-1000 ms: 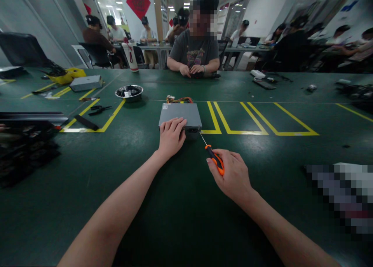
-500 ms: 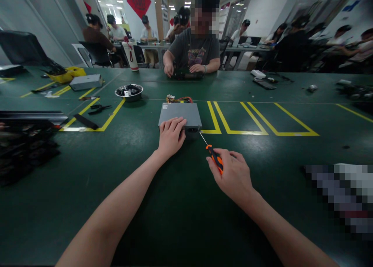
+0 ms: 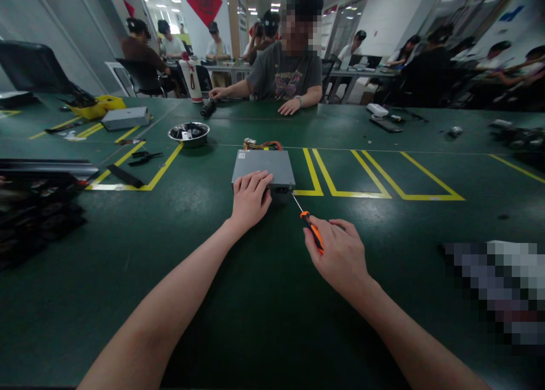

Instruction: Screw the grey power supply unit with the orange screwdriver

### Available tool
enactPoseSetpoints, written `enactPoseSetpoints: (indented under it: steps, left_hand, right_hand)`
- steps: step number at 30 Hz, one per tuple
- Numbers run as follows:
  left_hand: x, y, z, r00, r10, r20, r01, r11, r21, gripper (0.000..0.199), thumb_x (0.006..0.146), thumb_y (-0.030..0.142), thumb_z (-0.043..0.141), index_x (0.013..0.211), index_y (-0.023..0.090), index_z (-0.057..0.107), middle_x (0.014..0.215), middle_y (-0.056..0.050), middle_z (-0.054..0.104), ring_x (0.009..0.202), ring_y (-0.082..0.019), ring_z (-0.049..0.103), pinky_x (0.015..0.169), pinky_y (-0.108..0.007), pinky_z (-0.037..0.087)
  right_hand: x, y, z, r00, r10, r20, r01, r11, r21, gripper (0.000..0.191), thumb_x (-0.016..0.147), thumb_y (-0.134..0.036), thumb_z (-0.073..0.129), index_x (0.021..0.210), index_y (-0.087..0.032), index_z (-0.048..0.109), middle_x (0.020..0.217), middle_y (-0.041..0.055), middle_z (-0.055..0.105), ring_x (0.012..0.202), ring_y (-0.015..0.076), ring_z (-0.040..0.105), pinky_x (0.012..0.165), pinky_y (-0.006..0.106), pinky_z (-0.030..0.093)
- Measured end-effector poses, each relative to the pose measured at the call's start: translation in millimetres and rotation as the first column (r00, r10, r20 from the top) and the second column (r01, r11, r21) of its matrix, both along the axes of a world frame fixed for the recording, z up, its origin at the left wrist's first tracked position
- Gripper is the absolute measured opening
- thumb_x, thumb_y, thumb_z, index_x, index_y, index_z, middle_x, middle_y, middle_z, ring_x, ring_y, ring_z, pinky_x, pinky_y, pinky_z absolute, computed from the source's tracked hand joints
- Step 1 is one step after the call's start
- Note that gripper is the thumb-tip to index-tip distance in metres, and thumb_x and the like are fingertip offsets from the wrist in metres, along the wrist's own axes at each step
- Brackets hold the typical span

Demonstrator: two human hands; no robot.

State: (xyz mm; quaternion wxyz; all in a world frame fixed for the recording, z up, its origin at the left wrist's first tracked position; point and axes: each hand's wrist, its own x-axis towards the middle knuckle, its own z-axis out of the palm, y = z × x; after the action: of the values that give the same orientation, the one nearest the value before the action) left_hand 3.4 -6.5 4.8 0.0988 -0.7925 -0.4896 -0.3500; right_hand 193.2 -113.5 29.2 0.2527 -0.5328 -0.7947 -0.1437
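Grey metal box (image 3: pixel 269 164) sits flat on the green tabletop (image 3: pixel 251 327), ahead of the wearer and near mid-view. Small white label at its far left corner; dark socket (image 3: pixel 281 189) in its near face, toward the right. Bundle of red, yellow and black cables (image 3: pixel 266 145) lies at the far side.

Left hand (image 3: pixel 251 194): open, palm down, fingers laid together over the near part of the box top, thumb by the near edge. Hand rests on the box and is not wrapped around it.

Right hand (image 3: pixel 338 248): closed around the orange-and-black handle of a screwdriver (image 3: pixel 313 231), thumb on one side, fingers on the other. Shaft slants away and leftward; tip at the near right corner of the box, just beside the socket. Whether it is seated in a screw cannot be told at this scale.

Surroundings: round shiny metal bowl (image 3: pixel 188 134) with small parts, left of the box and farther off. Flat black strip (image 3: pixel 125 176) lies nearer, inside a yellow tape outline. More yellow tape outlines (image 3: pixel 361 195) to the right. Across the table, a person in a grey T-shirt (image 3: pixel 283 75) reaches one hand toward a dark object (image 3: pixel 208 108).
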Motion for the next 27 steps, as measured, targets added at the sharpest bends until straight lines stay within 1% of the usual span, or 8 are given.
enactPoseSetpoints:
  steps: [3,5,8,10,12,15,20,27]
  left_hand:
    - [0.5,0.4,-0.6,1.000,0.006,0.006,-0.006,1.000,-0.002,0.035,0.084,0.021,0.044,0.119,0.026,0.048,0.125,-0.003,0.053,0.118,-0.021,0.042,0.098,-0.040,0.027]
    - [0.7,0.4,-0.7,1.000,0.009,0.008,-0.009,1.000,-0.002,0.034,0.085,0.022,0.044,0.119,0.026,0.048,0.125,-0.003,0.053,0.118,-0.022,0.042,0.097,-0.040,0.028]
    - [0.3,0.5,-0.6,1.000,0.004,0.006,-0.004,1.000,-0.001,0.033,0.085,0.024,0.045,0.119,0.026,0.048,0.125,-0.002,0.053,0.118,-0.022,0.042,0.096,-0.040,0.028]
    - [-0.2,0.8,-0.8,1.000,0.004,0.007,-0.004,1.000,-0.002,0.033,0.086,0.026,0.046,0.119,0.026,0.047,0.125,-0.003,0.053,0.118,-0.022,0.042,0.096,-0.040,0.028]
    - [-0.6,1.3,-1.1,1.000,0.007,0.005,-0.007,1.000,-0.003,0.033,0.086,0.027,0.046,0.118,0.026,0.048,0.125,-0.003,0.053,0.118,-0.022,0.042,0.096,-0.040,0.028]
    - [-0.8,1.8,-1.4,1.000,0.005,-0.001,-0.005,1.000,0.003,0.031,0.087,0.027,0.045,0.118,0.026,0.048,0.125,-0.002,0.053,0.118,-0.021,0.042,0.096,-0.040,0.028]
    - [-0.6,1.5,-0.9,1.000,0.009,0.003,-0.009,1.000,0.002,0.031,0.087,0.027,0.044,0.118,0.026,0.048,0.125,-0.002,0.053,0.118,-0.021,0.042,0.096,-0.040,0.028]
    - [-1.1,0.7,0.4,1.000,0.008,-0.006,-0.008,1.000,0.008,0.031,0.087,0.027,0.045,0.117,0.024,0.049,0.125,-0.003,0.053,0.117,-0.021,0.042,0.096,-0.040,0.028]
  right_hand:
    - [-1.2,-0.5,2.5,0.992,0.043,0.118,-0.051,0.997,0.065,0.024,0.085,-0.019,0.046,0.102,-0.010,0.061,0.075,0.0040,0.063,0.068,0.0136,0.055,0.087,0.036,0.035]
    - [-2.2,-1.0,2.8,0.983,0.048,0.175,-0.063,0.995,0.078,0.025,0.085,-0.017,0.046,0.103,-0.010,0.061,0.073,0.0030,0.062,0.067,0.0132,0.053,0.090,0.037,0.034]
    - [-3.6,-0.8,0.4,0.963,0.069,0.262,-0.094,0.992,0.082,0.026,0.083,-0.012,0.046,0.104,-0.012,0.062,0.077,0.0037,0.062,0.070,0.0140,0.053,0.093,0.039,0.033]
    - [-4.1,0.1,-1.5,0.954,0.090,0.286,-0.120,0.989,0.087,0.027,0.083,-0.011,0.046,0.104,-0.013,0.062,0.079,0.0040,0.062,0.072,0.0143,0.053,0.094,0.038,0.033]
    - [-3.7,0.9,-1.7,0.960,0.096,0.262,-0.124,0.988,0.090,0.026,0.083,-0.012,0.047,0.103,-0.013,0.063,0.081,0.0042,0.063,0.073,0.0140,0.053,0.094,0.037,0.033]
    - [-0.9,0.7,1.9,0.980,0.073,0.185,-0.091,0.991,0.094,0.025,0.083,-0.016,0.048,0.103,-0.012,0.062,0.079,0.0037,0.063,0.072,0.0135,0.054,0.092,0.037,0.033]
    - [2.2,-3.3,8.5,0.996,0.056,0.070,-0.066,0.986,0.153,0.022,0.082,-0.020,0.051,0.099,-0.013,0.063,0.073,0.0017,0.062,0.068,0.0129,0.054,0.089,0.036,0.034]
    - [-9.5,2.4,-4.3,0.989,0.144,0.029,-0.146,0.987,0.073,0.025,0.082,-0.018,0.050,0.104,-0.015,0.062,0.078,0.0022,0.063,0.073,0.0126,0.056,0.089,0.034,0.034]
